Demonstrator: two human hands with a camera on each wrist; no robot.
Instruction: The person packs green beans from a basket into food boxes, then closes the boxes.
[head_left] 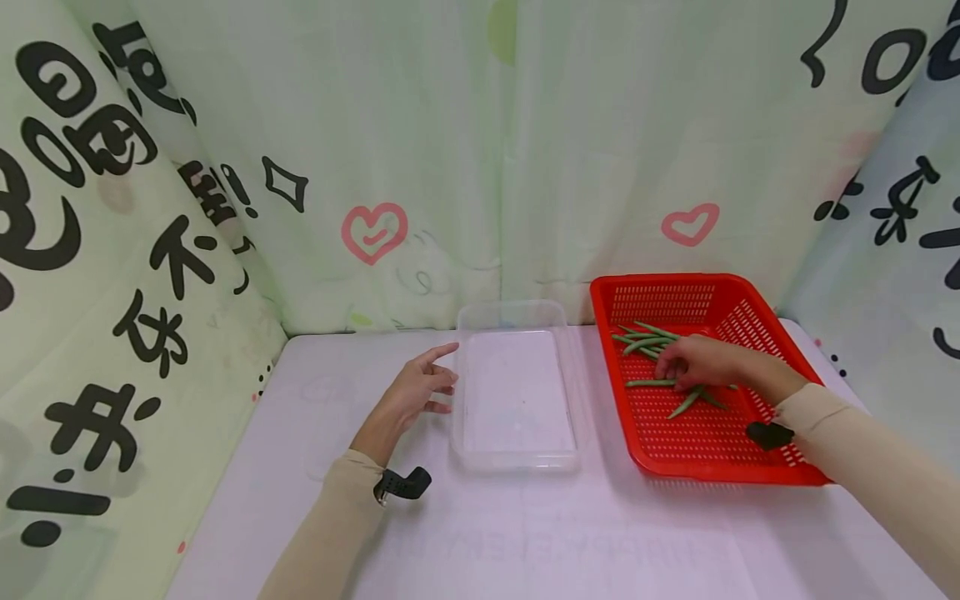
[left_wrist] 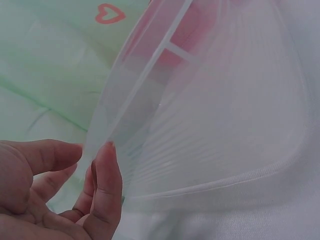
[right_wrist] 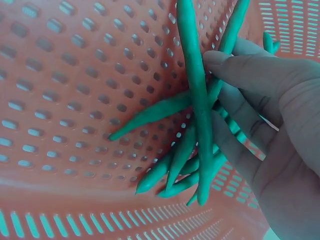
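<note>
Inside the red basket (head_left: 750,446), my right hand (head_left: 697,364) pinches green beans; the right wrist view shows its thumb (right_wrist: 250,70) against one bean (right_wrist: 230,35) with the fingers behind. How many beans it holds is hard to tell. Other green beans (head_left: 637,340) lie beside and below that hand in the basket. My left hand (head_left: 420,387) is at the left side of a clear plastic container (head_left: 517,461), fingers loosely bent. In the left wrist view its fingertips (left_wrist: 106,155) are at the container's rim, the thumb apart from them; contact is unclear.
Container and basket stand side by side on a pale table (head_left: 525,533), the basket to the right. A printed light green curtain (head_left: 540,167) hangs behind the table, and similar cloth borders the left and right.
</note>
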